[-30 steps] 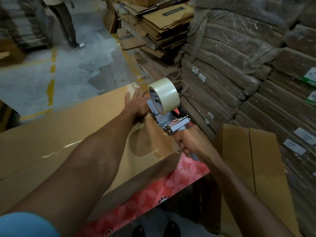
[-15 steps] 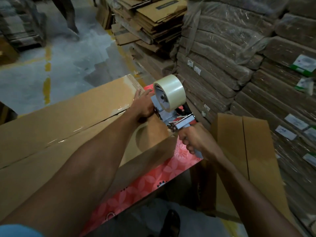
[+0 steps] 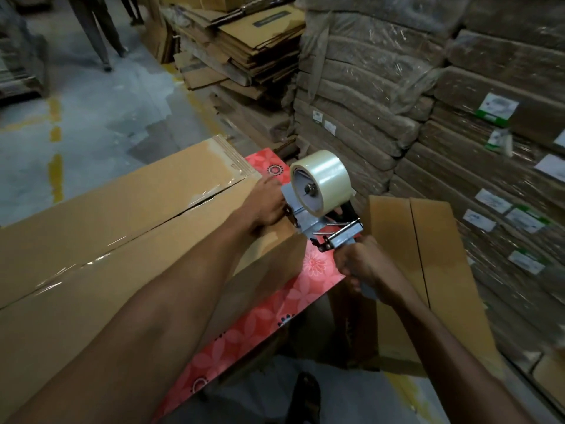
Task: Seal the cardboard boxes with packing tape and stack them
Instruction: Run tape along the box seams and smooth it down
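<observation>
Views: a single wide-angle camera worn on the person's head.
Position: above and behind both forearms, at the near edge of the red floral table (image 3: 315, 270).
Direction: forward and steeply down; the person's own foot (image 3: 305, 396) shows at the bottom edge.
Nearness: close. The forearms fill the lower half, and the left hand (image 3: 269, 203), tape dispenser (image 3: 321, 191) and right hand (image 3: 363, 264) sit around mid-frame.
Left side: the long cardboard box (image 3: 107, 240) runs out past the frame edge.
Right side: wrapped stacks of flat cartons (image 3: 382, 102) rise near.
Far field: the concrete floor (image 3: 107, 117) and another person's legs (image 3: 94, 29) at upper left, well apart.
Edges: dim and soft; the lean of the stacks there is probably lens bowing.
</observation>
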`<state>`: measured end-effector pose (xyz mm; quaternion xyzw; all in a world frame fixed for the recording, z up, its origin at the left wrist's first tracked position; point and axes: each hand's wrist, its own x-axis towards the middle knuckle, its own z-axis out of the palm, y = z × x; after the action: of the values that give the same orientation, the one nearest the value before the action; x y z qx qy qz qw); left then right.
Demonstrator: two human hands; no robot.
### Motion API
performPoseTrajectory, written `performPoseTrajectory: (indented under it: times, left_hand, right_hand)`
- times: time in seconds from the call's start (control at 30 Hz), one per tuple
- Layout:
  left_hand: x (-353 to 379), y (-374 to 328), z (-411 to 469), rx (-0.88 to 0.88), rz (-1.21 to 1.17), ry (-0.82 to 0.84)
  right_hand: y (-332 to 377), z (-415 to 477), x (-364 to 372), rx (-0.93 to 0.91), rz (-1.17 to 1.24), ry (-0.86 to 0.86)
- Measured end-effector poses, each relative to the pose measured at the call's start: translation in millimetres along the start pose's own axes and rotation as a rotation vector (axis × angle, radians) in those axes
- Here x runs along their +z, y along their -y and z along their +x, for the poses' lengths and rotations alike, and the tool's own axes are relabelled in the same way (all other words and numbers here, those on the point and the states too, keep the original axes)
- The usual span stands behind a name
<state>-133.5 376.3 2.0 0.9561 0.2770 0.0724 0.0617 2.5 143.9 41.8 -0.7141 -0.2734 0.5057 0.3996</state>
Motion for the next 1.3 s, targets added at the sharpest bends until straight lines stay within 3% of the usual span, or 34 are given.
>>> performPoseTrajectory:
  times: [0.1, 0.37, 0.53, 0.63, 0.73, 0.83, 1.07, 1.17, 1.3]
  left_hand:
    - [1, 2, -4, -0.062, 0.126, 0.069]
    - [-5, -4, 0, -0.058, 0.186, 0.116]
    - [-1, -22, -16, 0.147, -0.162, -0.050]
    - [7, -19, -26, 0.268, -0.175, -0.048]
    - [5, -19, -29, 0.220, -0.135, -0.020]
    - [1, -23, -26, 0.174, -0.095, 0.004]
    - [-4, -33, -27, 0.121, -0.076, 0.055]
    - [-1, -34, -26, 0.108, -0.044, 0.045]
    - [5, -34, -27, 0.075, -0.061, 0.037]
  right_hand:
    - [-1, -4, -1, -0.081, -0.063, 0.026]
    - [-50, -43, -22, -0.011, 0.039, -0.018]
    - [-61, -30, -2, 0.008, 0.089, -0.073]
    - [-69, -21, 4, 0.034, 0.152, -0.068]
    - [-76, -15, 6, 0.057, 0.173, -0.053]
    - [-81, -20, 13, 0.082, 0.217, 0.075]
    - [-100, -30, 28, 0.305, 0.577, 0.150]
    - [-130, -24, 36, 0.409, 0.606, 0.116]
    - [-139, 6, 35, 0.279, 0.471, -0.098]
